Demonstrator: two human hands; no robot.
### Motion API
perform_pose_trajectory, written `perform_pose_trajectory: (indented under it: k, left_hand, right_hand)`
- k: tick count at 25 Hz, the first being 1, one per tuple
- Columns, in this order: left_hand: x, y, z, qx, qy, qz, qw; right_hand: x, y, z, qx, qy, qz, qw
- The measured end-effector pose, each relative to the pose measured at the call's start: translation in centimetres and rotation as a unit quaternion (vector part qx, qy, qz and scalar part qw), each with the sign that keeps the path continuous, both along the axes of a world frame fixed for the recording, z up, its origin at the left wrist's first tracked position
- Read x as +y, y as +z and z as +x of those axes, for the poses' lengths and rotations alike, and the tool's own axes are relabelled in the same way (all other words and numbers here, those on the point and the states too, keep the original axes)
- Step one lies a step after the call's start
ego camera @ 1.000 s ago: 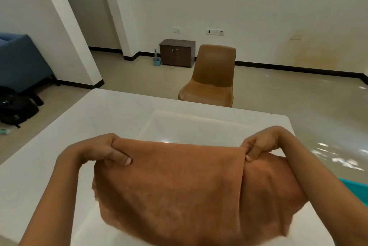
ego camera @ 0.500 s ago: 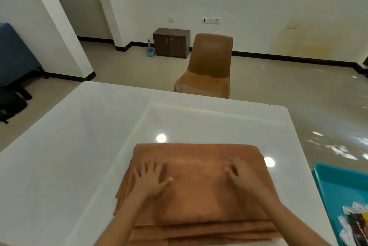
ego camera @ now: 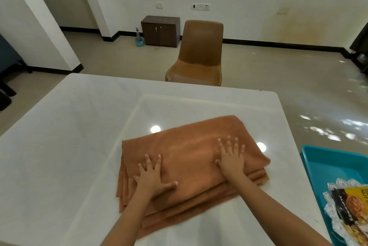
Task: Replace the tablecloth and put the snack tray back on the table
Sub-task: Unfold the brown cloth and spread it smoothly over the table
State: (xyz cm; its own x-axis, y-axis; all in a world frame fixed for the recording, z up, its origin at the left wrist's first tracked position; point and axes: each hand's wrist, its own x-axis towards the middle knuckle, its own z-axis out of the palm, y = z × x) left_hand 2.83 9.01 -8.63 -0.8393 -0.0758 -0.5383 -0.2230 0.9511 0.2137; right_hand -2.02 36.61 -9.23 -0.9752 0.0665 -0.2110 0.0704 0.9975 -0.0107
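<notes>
A white bench (ego camera: 59,146) filled most of the view. On its near right part lay the folded orange-brown tablecloth (ego camera: 189,152), stacked in several layers with uneven edges on the left and near sides. Beyond the far edge of the bench stood a brown chair (ego camera: 201,52). A teal snack tray (ego camera: 322,158) sat off the right side of the bench, cut by the frame; what carried it could not be told. A dark cabinet (ego camera: 160,31) stood against the wall. The left hand (ego camera: 152,178) and right hand (ego camera: 232,159) pressed flat on the cloth's top layer, each grip fully open, fingers spread, holding nothing. Snack packets (ego camera: 350,212), one marked ALMONDS, lay in the tray's near end.
</notes>
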Motion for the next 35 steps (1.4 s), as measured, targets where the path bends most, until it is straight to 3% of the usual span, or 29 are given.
perform_pose_trajectory:
  k: [4, 8, 11, 15, 17, 19, 21, 24, 26, 28, 30, 32, 35]
  left_hand:
    - [3.0, 1.2, 3.5, -0.089, 0.024, -0.001, 0.996]
    - [7.5, 0.9, 8.1, -0.137, 0.051, -0.047, 0.988]
    - [9.5, 1.2, 8.7, -0.077, -0.006, -0.057, 0.995]
    - [8.8, 2.3, 7.1, 0.075, -0.036, 0.088, 0.993]
    - [7.5, 1.7, 6.9, 0.155, -0.033, 0.073, 0.985]
    - [6.6, 0.0, 7.8, 0.135, -0.058, 0.016, 0.989]
    - [6.4, -1.7, 9.1, 0.094, -0.076, 0.03, 0.992]
    - [6.5, -2.5, 9.6, 0.101, -0.077, 0.056, 0.99]
    - [6.6, -1.6, 9.9, 0.123, -0.027, 0.102, 0.987]
    - [7.5, -0.9, 11.4, 0.18, 0.092, 0.197, 0.959]
    - [9.2, -0.3, 14.1, 0.269, 0.186, 0.254, 0.91]
    - [10.7, 0.0, 16.5, 0.4, 0.095, 0.253, 0.876]
    - [12.5, -0.3, 17.5, 0.434, -0.163, 0.136, 0.876]
  right_hand:
    - [-3.5, -1.1, 4.9, -0.069, -0.16, -0.214, 0.961]
    - [-2.0, -3.0, 8.4, -0.137, -0.049, -0.178, 0.973]
    - [1.2, -1.0, 4.3, -0.106, 0.003, -0.19, 0.976]
    - [0.3, 0.8, 3.1, 0.024, -0.108, -0.222, 0.969]
    - [-0.7, 0.9, 4.6, 0.027, -0.167, -0.247, 0.954]
    - [-1.3, 0.6, 6.7, -0.001, -0.254, -0.306, 0.917]
    - [-1.9, 0.4, 8.6, 0.006, -0.282, -0.359, 0.89]
    - [-3.3, 1.6, 8.8, 0.015, -0.231, -0.421, 0.877]
    - [-4.5, 3.7, 7.0, 0.015, -0.156, -0.474, 0.867]
    - [-6.0, 6.1, 4.9, 0.018, -0.084, -0.526, 0.846]
    - [-7.6, 7.6, 3.5, 0.012, -0.045, -0.556, 0.83]
    - [-8.5, 8.0, 2.7, 0.009, -0.039, -0.573, 0.818]
    - [-8.7, 8.1, 1.7, 0.017, -0.072, -0.62, 0.781]
